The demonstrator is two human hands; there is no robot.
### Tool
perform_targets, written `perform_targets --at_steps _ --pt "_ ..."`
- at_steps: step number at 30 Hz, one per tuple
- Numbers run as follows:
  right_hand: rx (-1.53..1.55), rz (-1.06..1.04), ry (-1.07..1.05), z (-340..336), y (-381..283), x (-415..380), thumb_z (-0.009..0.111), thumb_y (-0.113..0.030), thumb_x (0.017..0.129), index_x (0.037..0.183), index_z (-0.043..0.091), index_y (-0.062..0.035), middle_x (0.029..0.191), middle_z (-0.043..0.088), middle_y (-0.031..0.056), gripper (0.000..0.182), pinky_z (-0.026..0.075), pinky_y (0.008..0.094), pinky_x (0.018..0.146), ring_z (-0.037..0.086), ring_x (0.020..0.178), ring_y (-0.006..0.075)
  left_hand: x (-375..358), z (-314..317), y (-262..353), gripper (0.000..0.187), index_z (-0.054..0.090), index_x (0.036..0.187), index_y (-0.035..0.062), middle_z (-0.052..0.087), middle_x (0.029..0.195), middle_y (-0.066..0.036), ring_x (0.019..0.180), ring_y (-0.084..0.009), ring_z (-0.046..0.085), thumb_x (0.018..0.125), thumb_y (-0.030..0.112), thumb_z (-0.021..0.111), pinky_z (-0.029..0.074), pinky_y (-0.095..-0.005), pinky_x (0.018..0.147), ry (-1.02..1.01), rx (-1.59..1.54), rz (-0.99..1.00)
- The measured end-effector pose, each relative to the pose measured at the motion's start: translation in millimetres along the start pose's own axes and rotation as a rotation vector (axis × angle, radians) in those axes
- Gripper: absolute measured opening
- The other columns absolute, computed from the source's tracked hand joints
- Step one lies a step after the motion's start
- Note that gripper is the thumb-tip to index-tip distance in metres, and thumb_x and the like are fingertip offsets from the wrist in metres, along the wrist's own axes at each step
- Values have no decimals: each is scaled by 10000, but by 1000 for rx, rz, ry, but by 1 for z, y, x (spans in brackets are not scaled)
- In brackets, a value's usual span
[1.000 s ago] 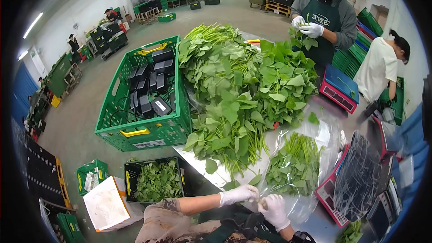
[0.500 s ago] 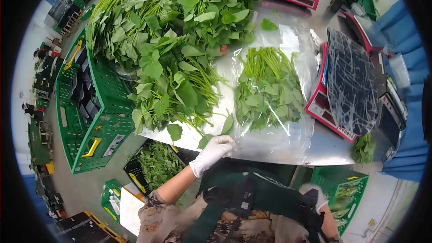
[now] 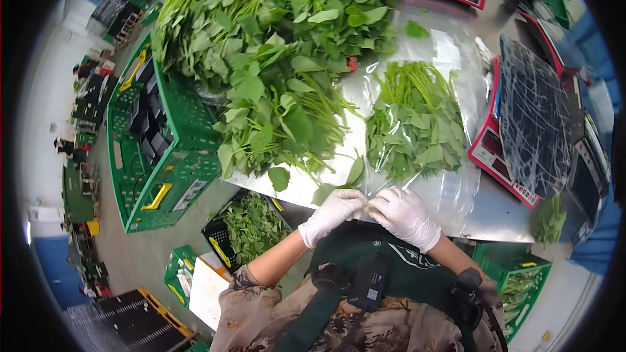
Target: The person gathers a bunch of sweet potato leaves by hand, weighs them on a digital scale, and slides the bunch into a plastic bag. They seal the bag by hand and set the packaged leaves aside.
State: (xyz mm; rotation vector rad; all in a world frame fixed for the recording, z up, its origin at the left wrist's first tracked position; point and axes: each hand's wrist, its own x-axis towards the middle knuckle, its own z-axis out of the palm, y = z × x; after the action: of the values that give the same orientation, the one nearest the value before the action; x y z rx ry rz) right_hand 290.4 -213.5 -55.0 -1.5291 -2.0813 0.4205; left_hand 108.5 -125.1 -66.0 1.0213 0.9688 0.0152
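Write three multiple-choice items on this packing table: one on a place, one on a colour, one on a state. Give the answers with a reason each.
1. Where does the clear bag of greens lie?
A. Between the loose pile of greens and the scale
B. Inside the green crate
C. On the floor

2. What colour are the gloves on the left hand and right hand?
A. Blue
B. White
C. Black

3. How do the two hands stand?
A. Far apart, one under the table
B. Both resting on the scale
C. Together at the bag's near end

Answers: 1 A, the bag lies on the steel table with the pile on one side and the scale on the other. 2 B, both gloves are white. 3 C, the fingertips meet at the bag's near edge.
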Motion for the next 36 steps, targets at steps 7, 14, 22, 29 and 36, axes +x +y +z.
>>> perform_targets --at_steps 7,14,22,29,36 --pt "48 -3 25 1 2 2 718 -148 743 798 614 -109 799 587 50 124 475 369 699 591 766 247 4 4 -5 163 669 836 55 600 696 30 598 -31 491 930 136 562 374 -187 548 9 -51 23" --pt "107 190 -241 -50 17 -95 664 -151 773 766 593 -102 777 568 85 87 479 402 686 587 762 299 3 -5 -13 125 626 802 26 595 734 29 683 -56 518 882 106 573 437 -221 654 86 83 110" --pt "381 604 -1047 45 26 -581 589 -427 829 1211 556 -119 1047 658 175 492 495 451 860 633 963 349 -4 -16 -20 153 661 868 42 593 702 19 650 -50 514 898 191 647 449 -227 628 69 354 127" --pt "-306 770 -45 -81 17 -221 671 -162 783 1048 673 -184 722 618 70 266 484 424 606 615 660 299 -18 -18 34 534 577 1275 185 556 1239 -143 1070 -307 570 762 102 699 475 -391 904 328 1257 890" --pt "-549 121 -60 -92 60 -125 647 -123 768 1167 660 -244 808 576 2 417 445 343 649 579 744 206 27 -10 19 664 535 1346 292 453 1406 -188 1303 -362 449 711 158 674 381 -467 1072 126 1486 1123"
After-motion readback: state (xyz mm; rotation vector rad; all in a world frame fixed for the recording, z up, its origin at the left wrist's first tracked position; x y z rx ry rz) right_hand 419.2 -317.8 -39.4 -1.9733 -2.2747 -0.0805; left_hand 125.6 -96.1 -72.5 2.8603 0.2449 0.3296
